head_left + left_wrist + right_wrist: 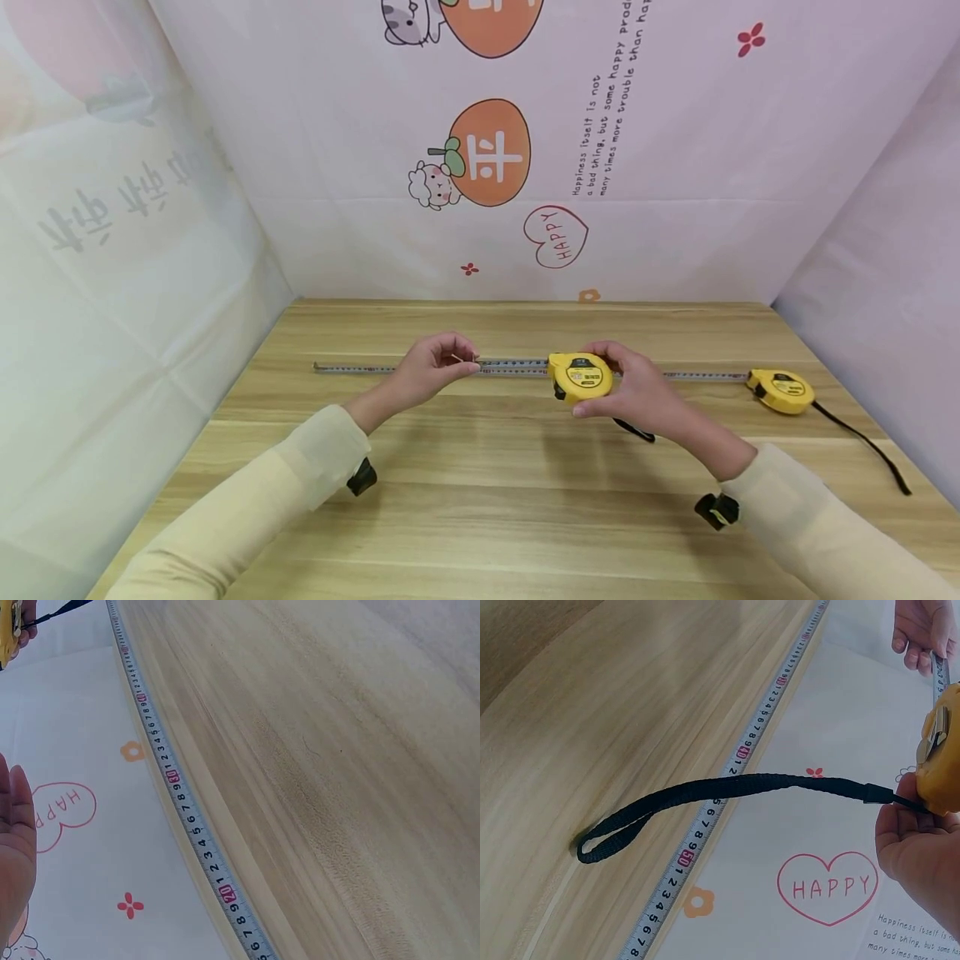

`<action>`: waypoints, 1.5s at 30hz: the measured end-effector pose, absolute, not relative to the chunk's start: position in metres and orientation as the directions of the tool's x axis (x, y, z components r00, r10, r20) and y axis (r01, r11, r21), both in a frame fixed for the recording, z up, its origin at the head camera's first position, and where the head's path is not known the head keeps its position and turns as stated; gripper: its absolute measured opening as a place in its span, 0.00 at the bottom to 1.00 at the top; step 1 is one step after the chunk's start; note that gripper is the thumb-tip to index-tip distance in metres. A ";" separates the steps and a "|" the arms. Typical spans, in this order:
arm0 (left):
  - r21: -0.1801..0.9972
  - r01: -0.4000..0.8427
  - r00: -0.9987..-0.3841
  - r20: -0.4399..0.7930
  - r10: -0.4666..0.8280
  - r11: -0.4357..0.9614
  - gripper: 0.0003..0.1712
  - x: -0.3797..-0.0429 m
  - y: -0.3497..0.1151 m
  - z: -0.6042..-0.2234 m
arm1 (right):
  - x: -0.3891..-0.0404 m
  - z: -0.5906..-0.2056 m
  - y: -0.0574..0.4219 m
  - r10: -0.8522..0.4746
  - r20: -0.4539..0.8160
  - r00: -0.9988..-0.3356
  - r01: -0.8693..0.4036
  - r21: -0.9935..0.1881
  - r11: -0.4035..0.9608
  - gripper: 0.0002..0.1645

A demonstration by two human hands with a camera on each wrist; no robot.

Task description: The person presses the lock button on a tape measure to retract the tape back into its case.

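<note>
My right hand grips a yellow tape measure, raised above the table. A short length of its blade runs out to the left, where my left hand pinches the end between thumb and fingers. In the right wrist view, a black wrist strap hangs from the held case, and its metal clip shows. Behind the hands, a second yellow tape measure lies at the right, its long blade stretched across the table. The left wrist view shows only part of my left hand.
Both tapes are over a wood-grain table. A printed white cloth stands along its back edge, with more cloth at both sides. The second tape measure's black strap trails toward the right edge.
</note>
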State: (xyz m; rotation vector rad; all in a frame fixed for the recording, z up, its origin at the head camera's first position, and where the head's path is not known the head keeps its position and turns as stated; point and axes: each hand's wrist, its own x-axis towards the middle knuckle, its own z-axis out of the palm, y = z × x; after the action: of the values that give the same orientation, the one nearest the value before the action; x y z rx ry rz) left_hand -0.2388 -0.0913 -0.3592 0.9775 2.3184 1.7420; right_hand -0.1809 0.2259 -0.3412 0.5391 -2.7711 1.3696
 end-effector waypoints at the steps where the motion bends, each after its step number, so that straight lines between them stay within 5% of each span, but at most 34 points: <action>1: 0.887 0.437 -0.793 0.302 0.530 0.149 0.06 -0.239 -0.091 -0.359 | -0.181 -0.341 0.226 -0.301 0.156 -0.941 -0.306 -0.770 0.560 0.49; 45: 0.874 0.461 -0.774 0.310 0.552 0.154 0.07 -0.235 -0.076 -0.360 | -0.182 -0.346 0.214 -0.316 0.181 -0.931 -0.333 -0.773 0.540 0.51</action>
State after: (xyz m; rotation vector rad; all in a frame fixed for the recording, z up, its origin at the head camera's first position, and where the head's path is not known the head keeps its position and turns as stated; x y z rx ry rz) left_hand -0.2346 -0.0755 -0.3599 1.0224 2.3222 1.7094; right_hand -0.1817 0.2143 -0.3461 0.5772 -2.7394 1.3819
